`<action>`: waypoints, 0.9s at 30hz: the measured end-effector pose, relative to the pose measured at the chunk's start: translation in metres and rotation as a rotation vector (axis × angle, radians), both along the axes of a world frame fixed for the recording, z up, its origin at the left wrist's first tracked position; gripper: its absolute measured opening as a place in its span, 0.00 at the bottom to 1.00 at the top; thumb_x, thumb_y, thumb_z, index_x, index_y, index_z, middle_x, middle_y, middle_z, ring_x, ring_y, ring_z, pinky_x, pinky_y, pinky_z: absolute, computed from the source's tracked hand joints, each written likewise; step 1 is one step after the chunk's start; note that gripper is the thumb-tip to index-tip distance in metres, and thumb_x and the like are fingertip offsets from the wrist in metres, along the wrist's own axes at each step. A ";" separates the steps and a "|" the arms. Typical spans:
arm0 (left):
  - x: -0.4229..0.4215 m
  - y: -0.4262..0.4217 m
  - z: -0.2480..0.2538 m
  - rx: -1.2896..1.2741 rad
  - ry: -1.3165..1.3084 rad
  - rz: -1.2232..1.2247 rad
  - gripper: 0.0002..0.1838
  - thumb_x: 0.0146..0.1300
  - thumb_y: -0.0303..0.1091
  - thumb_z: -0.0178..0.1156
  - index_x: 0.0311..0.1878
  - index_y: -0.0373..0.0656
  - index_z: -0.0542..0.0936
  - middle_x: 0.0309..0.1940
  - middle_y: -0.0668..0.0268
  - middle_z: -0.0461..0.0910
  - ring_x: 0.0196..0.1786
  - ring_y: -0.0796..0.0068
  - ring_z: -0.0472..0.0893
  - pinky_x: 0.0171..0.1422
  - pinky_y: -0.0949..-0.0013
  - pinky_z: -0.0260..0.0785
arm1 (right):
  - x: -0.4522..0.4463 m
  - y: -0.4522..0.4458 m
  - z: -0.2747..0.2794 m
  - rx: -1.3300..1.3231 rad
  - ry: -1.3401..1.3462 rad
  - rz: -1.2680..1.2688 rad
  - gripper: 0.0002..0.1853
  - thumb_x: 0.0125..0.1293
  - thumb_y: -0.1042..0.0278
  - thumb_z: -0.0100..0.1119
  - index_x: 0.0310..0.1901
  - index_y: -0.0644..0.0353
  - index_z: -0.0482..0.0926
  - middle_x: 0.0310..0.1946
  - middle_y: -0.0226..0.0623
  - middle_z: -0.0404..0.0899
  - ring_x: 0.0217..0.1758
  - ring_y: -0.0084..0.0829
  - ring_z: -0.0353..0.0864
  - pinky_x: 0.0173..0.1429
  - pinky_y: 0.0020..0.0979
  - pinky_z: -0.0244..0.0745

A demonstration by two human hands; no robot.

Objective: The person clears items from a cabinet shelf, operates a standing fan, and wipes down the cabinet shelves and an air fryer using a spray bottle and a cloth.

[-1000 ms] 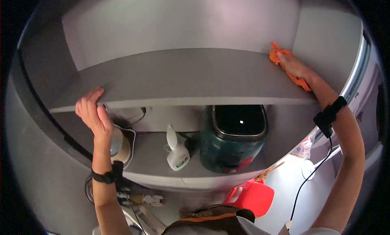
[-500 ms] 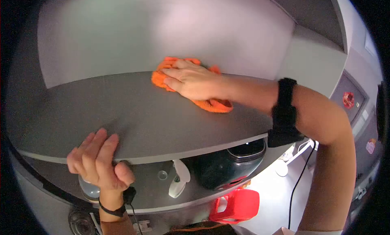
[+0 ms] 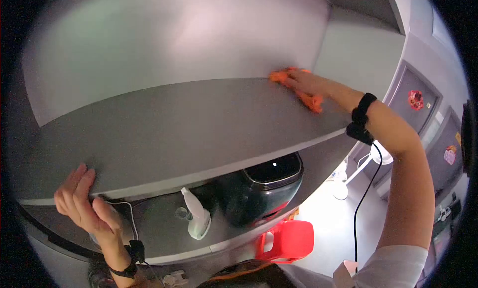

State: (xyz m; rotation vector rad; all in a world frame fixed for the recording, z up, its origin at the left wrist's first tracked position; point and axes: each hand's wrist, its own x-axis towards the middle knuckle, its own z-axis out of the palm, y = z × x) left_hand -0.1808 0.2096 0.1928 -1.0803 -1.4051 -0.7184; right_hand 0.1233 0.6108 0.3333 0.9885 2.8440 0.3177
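An orange cloth [image 3: 312, 103] lies bunched at the back right of the grey shelf [image 3: 174, 123], close to the back panel. My right hand [image 3: 304, 83] presses down on it, fingers over the fabric, and part of the cloth is hidden beneath the palm. At the shelf's front left edge rests my left hand [image 3: 79, 201]. Its fingers lie stretched over the top surface and its thumb is apart, by the front edge; it holds no loose thing. Both wrists wear black straps.
Below the shelf, a lower surface holds a white bottle [image 3: 198, 216], a small clear round item [image 3: 181, 213] and a dark glossy appliance [image 3: 264, 193]. A red stool [image 3: 291, 239] stands on the floor. A white lamp [image 3: 382, 153] and a black cable [image 3: 361, 203] are at right.
My right hand and the orange cloth have moved right along the back of the shelf. My left hand stays at the front edge. The view has shifted as well.
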 end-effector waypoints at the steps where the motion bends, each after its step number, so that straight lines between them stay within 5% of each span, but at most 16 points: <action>1: 0.001 -0.001 0.001 -0.008 -0.018 0.000 0.20 0.67 0.42 0.39 0.44 0.40 0.78 0.45 0.60 0.79 0.49 0.61 0.74 0.58 0.62 0.54 | 0.014 0.024 -0.001 0.017 -0.082 -0.156 0.32 0.73 0.47 0.35 0.68 0.64 0.55 0.69 0.46 0.56 0.73 0.41 0.51 0.75 0.37 0.47; 3: 0.002 -0.001 0.000 0.003 -0.021 0.005 0.19 0.66 0.42 0.41 0.44 0.41 0.78 0.45 0.60 0.79 0.49 0.61 0.74 0.58 0.62 0.54 | 0.035 0.047 -0.006 0.053 -0.161 -0.304 0.33 0.72 0.46 0.35 0.68 0.65 0.54 0.69 0.47 0.56 0.73 0.41 0.52 0.75 0.36 0.47; 5: 0.004 -0.001 0.002 0.014 -0.035 -0.014 0.18 0.65 0.41 0.42 0.43 0.42 0.78 0.46 0.60 0.79 0.50 0.61 0.74 0.59 0.62 0.54 | 0.057 0.043 -0.017 -0.076 0.311 -0.117 0.28 0.73 0.49 0.34 0.57 0.70 0.68 0.60 0.56 0.66 0.63 0.49 0.67 0.66 0.40 0.62; 6: 0.005 -0.003 0.003 0.018 -0.034 -0.014 0.18 0.65 0.41 0.42 0.43 0.42 0.78 0.46 0.60 0.79 0.50 0.61 0.74 0.59 0.62 0.54 | 0.067 0.032 -0.021 -0.072 0.314 -0.116 0.28 0.73 0.49 0.34 0.57 0.70 0.68 0.60 0.56 0.66 0.63 0.49 0.67 0.66 0.40 0.62; 10: 0.006 -0.003 0.004 -0.006 -0.032 0.001 0.18 0.66 0.41 0.41 0.43 0.41 0.78 0.46 0.60 0.79 0.50 0.62 0.74 0.58 0.62 0.54 | 0.113 -0.025 -0.021 -0.039 0.307 -0.234 0.34 0.71 0.45 0.35 0.64 0.70 0.61 0.67 0.55 0.58 0.71 0.47 0.57 0.73 0.37 0.50; 16: 0.000 0.004 -0.002 0.021 -0.024 -0.032 0.18 0.66 0.41 0.41 0.42 0.42 0.78 0.45 0.61 0.79 0.48 0.63 0.74 0.57 0.62 0.55 | 0.114 -0.057 -0.026 -0.029 0.326 -0.459 0.31 0.71 0.50 0.37 0.65 0.68 0.60 0.68 0.53 0.56 0.74 0.46 0.50 0.75 0.38 0.47; 18: -0.003 0.004 -0.001 0.043 -0.013 -0.025 0.18 0.66 0.41 0.41 0.42 0.42 0.78 0.45 0.61 0.80 0.48 0.63 0.75 0.57 0.63 0.55 | 0.059 -0.104 -0.010 -0.012 0.041 -0.343 0.28 0.68 0.57 0.42 0.65 0.65 0.61 0.69 0.52 0.55 0.74 0.48 0.49 0.74 0.41 0.48; 20: -0.003 0.005 -0.002 0.058 -0.008 -0.033 0.18 0.66 0.42 0.41 0.42 0.43 0.79 0.44 0.62 0.80 0.46 0.63 0.76 0.56 0.63 0.56 | -0.002 -0.144 -0.008 -0.175 0.238 -0.188 0.26 0.64 0.63 0.44 0.64 0.61 0.63 0.68 0.55 0.55 0.73 0.49 0.52 0.73 0.43 0.51; 21: -0.002 0.005 -0.001 0.062 -0.011 -0.052 0.18 0.66 0.42 0.41 0.42 0.43 0.79 0.44 0.62 0.80 0.46 0.63 0.76 0.56 0.63 0.56 | -0.025 -0.152 -0.010 -0.074 0.088 0.102 0.25 0.64 0.65 0.43 0.64 0.60 0.63 0.67 0.55 0.55 0.72 0.50 0.54 0.73 0.43 0.52; 22: -0.002 0.005 0.001 0.070 0.003 -0.061 0.18 0.66 0.42 0.41 0.42 0.43 0.79 0.44 0.63 0.80 0.46 0.63 0.76 0.55 0.63 0.56 | -0.049 -0.178 -0.016 -0.260 0.292 0.151 0.25 0.64 0.66 0.42 0.63 0.61 0.64 0.66 0.55 0.58 0.70 0.50 0.57 0.73 0.44 0.52; 23: -0.002 0.007 0.003 0.085 0.020 -0.068 0.18 0.66 0.42 0.41 0.42 0.44 0.79 0.44 0.63 0.80 0.46 0.63 0.76 0.55 0.63 0.56 | -0.067 -0.180 -0.035 0.223 0.107 0.440 0.25 0.65 0.64 0.44 0.63 0.62 0.64 0.65 0.53 0.59 0.68 0.50 0.60 0.71 0.46 0.54; 25: -0.006 0.008 0.001 0.107 0.037 -0.079 0.18 0.66 0.42 0.41 0.42 0.44 0.79 0.43 0.62 0.80 0.46 0.63 0.76 0.55 0.63 0.56 | -0.091 -0.207 -0.043 0.008 0.422 0.570 0.24 0.64 0.64 0.47 0.61 0.63 0.67 0.65 0.52 0.60 0.66 0.50 0.63 0.70 0.46 0.58; 27: -0.007 0.008 -0.002 0.145 0.052 -0.061 0.18 0.67 0.43 0.41 0.42 0.44 0.79 0.43 0.62 0.80 0.46 0.62 0.76 0.55 0.62 0.57 | -0.077 -0.218 -0.040 -0.017 0.411 0.635 0.23 0.62 0.66 0.50 0.58 0.65 0.70 0.65 0.51 0.61 0.67 0.48 0.62 0.68 0.44 0.62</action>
